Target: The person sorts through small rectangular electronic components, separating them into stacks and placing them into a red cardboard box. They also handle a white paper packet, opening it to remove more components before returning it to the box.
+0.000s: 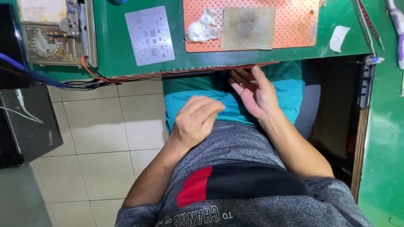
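Both of my hands are below the front edge of the green workbench (113,50), over my lap in teal shorts (290,90). My left hand (195,120) is loosely curled, fingers bent together, resting on the teal cloth and holding nothing I can see. My right hand (252,90) is spread with fingers apart, fingertips reaching up under the bench edge near a dark strip (189,75). Nothing is held in it. My grey shirt with a red and black band (235,185) fills the lower middle.
On the bench lie a metal stencil plate (150,34), an orange perforated mat (252,25) with a white crumpled wad (203,28) and a tan sheet, a meter with a dial (52,40), tweezers (370,25) and a toothbrush (397,25). Red, black and blue wires (90,77) hang left. Tiled floor lies below.
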